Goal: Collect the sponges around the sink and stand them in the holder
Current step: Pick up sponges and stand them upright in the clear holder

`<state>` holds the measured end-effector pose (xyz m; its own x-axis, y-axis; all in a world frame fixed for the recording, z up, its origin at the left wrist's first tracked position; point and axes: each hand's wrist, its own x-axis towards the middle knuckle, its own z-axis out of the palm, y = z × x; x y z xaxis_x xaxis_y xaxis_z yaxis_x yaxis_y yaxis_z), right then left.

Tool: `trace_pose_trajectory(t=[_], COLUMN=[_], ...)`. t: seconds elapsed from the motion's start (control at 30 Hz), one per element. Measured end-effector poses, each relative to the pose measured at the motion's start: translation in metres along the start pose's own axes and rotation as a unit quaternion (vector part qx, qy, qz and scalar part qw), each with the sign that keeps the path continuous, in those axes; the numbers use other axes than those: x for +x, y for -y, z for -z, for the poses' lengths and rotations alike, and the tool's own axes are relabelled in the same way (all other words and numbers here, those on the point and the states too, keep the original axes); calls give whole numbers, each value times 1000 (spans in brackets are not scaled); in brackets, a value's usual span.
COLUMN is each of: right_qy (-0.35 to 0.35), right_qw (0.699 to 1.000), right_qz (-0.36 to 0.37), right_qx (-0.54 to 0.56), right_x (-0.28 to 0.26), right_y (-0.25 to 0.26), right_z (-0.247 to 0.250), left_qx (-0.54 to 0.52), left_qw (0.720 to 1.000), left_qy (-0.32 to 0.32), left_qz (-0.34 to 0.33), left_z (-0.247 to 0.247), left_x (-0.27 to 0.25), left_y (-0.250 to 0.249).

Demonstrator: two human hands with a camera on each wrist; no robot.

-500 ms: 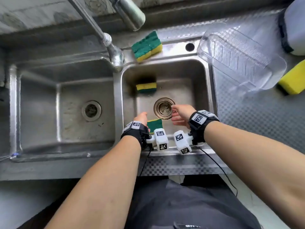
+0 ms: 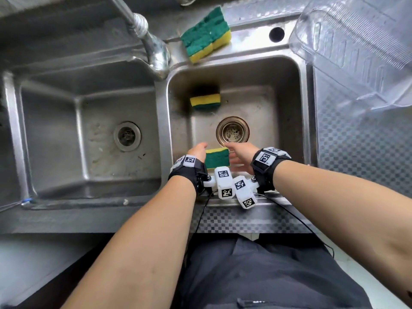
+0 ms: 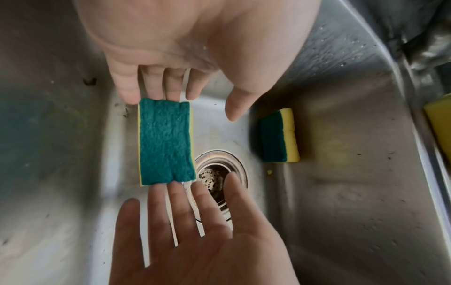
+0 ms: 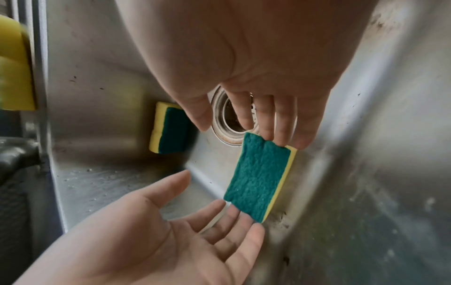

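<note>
A green-and-yellow sponge (image 2: 217, 160) (image 3: 167, 140) (image 4: 260, 177) is in the right basin near its front wall, green face up. My left hand (image 2: 197, 151) (image 3: 195, 96) touches its left end with straight fingers. My right hand (image 2: 240, 152) (image 4: 244, 123) presses the other end the same way; both thumbs stand free. A second sponge (image 2: 205, 101) (image 3: 279, 135) (image 4: 168, 131) stands on edge by the basin's back wall. More sponges (image 2: 206, 44) lie on the rim behind. The clear plastic holder (image 2: 356, 52) sits on the counter at the right.
The drain strainer (image 2: 232, 131) lies just beyond my hands. The tap (image 2: 153, 47) rises from the divider between the two basins. The left basin (image 2: 89, 130) holds nothing but its drain. A patterned steel counter (image 2: 356, 163) runs along the right side.
My right hand has moved left from the drain onto the sponge's right end. The sponge now shows fully between both hands. The view has shifted closer.
</note>
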<state>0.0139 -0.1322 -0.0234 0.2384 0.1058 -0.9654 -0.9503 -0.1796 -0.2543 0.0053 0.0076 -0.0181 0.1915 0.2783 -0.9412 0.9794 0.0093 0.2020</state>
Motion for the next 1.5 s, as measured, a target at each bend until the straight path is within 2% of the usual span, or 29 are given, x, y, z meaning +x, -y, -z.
trace_pose_trajectory(t=[0.2,0.37,0.53,0.63,0.8,0.87,0.93,1.03,1.17,1.27,1.4,1.5], right_qy=[-25,-67,-108,-128,-153,-163,-161,-153,-172,-185,-176,-162], right_qw=[998,991,974,961,925,914,907,893,876,870,882,897], right_qz=[52,101,174,198,252,261,273,303,314,296,268,238], right_qx=[12,60,92,146,239,263,277,295,322,348,347,336], right_x=[-46,-92,-124,-135,-149,-154,-160,-170,-178,-175,-167,-155], right_y=[31,62,81,85,93,98,102,112,122,125,127,128], right_z=[22,43,64,75,90,98,108,127,156,176,189,193], left_qx=[-62,-115,-127,-120,-115,-134,-136,-153,-73,25,140,181], left_qw=[998,991,984,978,948,937,921,908,898,887,865,858], left_qy=[-11,-32,7,3,21,-25,-38,11,48,34,-4,-27], left_qz=[10,-63,-127,-171,-296,-323,-362,-390,-430,-459,-482,-480], left_z=[-4,-16,-29,-32,-45,-54,-64,-81,-104,-123,-142,-148], left_x=[-28,-58,-89,-117,-148,-157,-165,-175,-196,-201,-193,-182], left_y=[-27,-59,-96,-115,-129,-134,-142,-161,-183,-195,-206,-210])
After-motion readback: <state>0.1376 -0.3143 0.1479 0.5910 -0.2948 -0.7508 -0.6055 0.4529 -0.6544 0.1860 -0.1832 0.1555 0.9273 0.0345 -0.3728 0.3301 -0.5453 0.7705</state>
